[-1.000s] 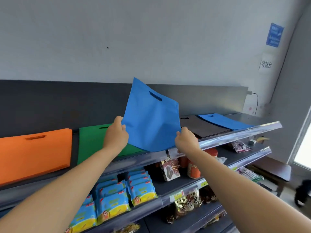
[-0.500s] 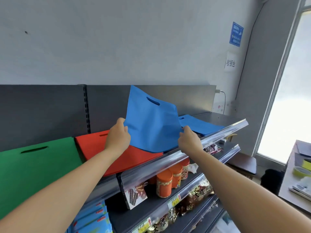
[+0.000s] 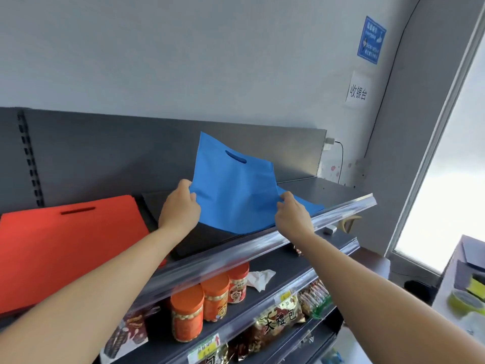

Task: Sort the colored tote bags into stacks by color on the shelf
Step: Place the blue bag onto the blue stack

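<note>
I hold a blue tote bag tilted up over the top shelf, its handle slot pointing away from me. My left hand pinches its left edge and my right hand pinches its right edge. Under the raised bag lies another blue tote bag, flat near the shelf's front lip, mostly hidden. Black tote bags lie flat beneath and to the left of the blue ones. A red tote bag stack sits further left on the same shelf.
A clear price rail runs along the shelf's front edge. Orange-lidded jars and snack packets fill the lower shelves. A counter with small items stands at the right, by a bright window.
The view has swung right along the shelf: orange and green bags have left the frame, red and black ones are now on the left. The held blue bag now hangs over the other blue bag.
</note>
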`<state>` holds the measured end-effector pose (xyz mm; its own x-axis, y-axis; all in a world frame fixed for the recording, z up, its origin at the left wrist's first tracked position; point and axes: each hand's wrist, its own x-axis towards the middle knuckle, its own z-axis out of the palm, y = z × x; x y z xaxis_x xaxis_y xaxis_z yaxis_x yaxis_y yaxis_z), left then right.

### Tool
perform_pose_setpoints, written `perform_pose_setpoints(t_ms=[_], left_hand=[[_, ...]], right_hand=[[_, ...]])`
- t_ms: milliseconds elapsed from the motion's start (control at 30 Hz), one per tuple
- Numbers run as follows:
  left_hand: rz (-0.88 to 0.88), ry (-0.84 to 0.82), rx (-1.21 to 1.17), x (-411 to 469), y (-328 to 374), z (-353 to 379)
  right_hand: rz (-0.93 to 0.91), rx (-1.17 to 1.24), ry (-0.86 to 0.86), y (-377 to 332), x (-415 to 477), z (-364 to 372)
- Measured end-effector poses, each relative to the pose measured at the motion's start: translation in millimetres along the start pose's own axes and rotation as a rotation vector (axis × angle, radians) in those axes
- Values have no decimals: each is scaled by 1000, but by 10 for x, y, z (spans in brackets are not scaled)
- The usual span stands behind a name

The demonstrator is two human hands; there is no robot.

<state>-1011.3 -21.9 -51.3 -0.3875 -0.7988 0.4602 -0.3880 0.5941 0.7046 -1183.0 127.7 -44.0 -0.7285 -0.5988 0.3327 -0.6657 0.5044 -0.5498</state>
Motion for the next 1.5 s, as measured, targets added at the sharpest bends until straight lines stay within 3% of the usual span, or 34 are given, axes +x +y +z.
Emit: perform_pose_setpoints(t_ms=[533, 933, 1133, 1500], left_hand=[[-169, 30, 14, 759, 523, 1578], [-358, -139, 200, 920, 546, 2140], [-346, -185, 458, 781, 611, 2314], [-326, -230, 698, 611, 781, 2568]], right_hand=[[64, 161, -23, 1320, 1679, -17], [58, 165, -229, 1909, 2513, 216], [-1, 18, -326, 2077, 2703, 275], [-101, -403, -310, 2344, 2791, 275]])
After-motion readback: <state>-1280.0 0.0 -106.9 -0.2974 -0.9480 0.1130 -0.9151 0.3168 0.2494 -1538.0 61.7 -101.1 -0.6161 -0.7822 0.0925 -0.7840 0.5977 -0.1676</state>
